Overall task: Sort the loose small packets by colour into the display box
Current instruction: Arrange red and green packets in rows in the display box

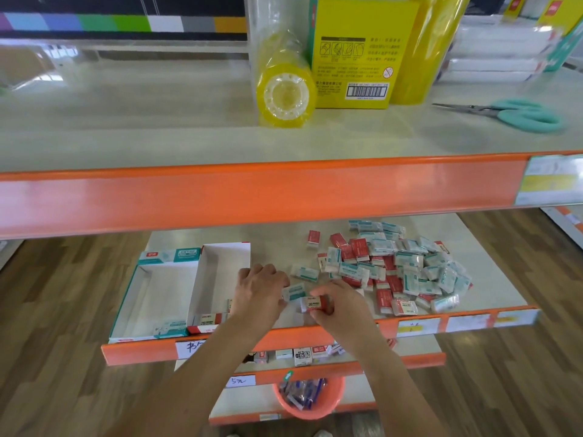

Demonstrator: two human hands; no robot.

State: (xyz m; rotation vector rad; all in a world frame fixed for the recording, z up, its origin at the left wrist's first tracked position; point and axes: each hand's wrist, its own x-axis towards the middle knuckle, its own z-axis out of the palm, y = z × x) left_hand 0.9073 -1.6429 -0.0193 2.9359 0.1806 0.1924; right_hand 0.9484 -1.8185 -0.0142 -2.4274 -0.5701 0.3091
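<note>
Shelf (492,288), red packet (315,303) between hands (303,298)

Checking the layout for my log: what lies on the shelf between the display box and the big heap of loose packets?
In the head view, both hands: the left hand pinches a teal packet, the right hand holds a red packet, between display box and heap.

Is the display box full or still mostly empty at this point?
Mostly empty. The display box shows bare white floor in both compartments, with only a few packets at its near end.
</note>
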